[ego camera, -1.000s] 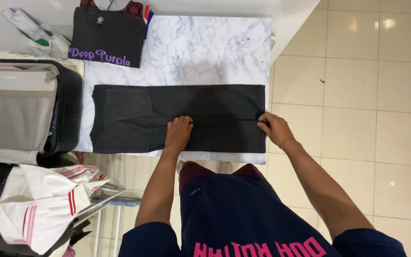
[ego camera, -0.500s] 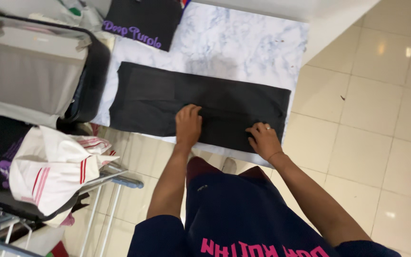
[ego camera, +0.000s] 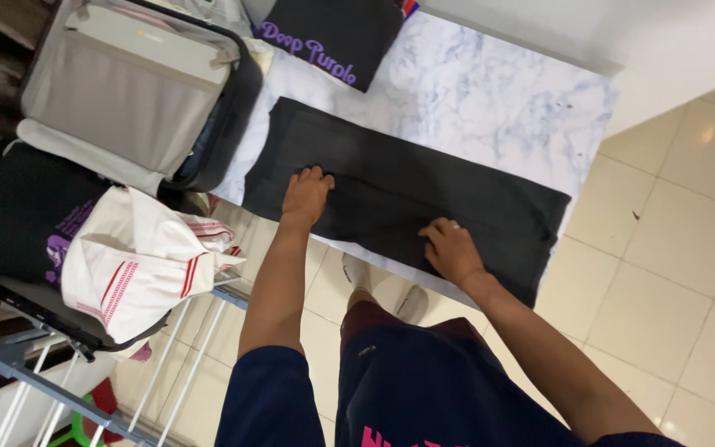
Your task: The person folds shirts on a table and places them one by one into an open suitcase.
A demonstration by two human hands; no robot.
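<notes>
A long black garment [ego camera: 424, 186], folded into a narrow strip, lies flat along the near side of a white marble table [ego camera: 490, 99]. My left hand [ego camera: 305, 195] rests palm down on its left part, fingers slightly spread. My right hand [ego camera: 450, 248] presses flat on the near edge around the middle, a ring on one finger. Neither hand grips the cloth.
A folded black shirt [ego camera: 337, 37] with purple print lies at the table's far left corner. An open grey suitcase [ego camera: 138, 91] stands left of the table. A white garment with red stripes [ego camera: 138, 261] and dark clothes hang on a drying rack [ego camera: 10, 356]. Beige floor tiles lie to the right.
My left hand slid left along the garment and my right hand moved from its right end toward the middle. The camera tilted, bringing the suitcase and rack more into view.
</notes>
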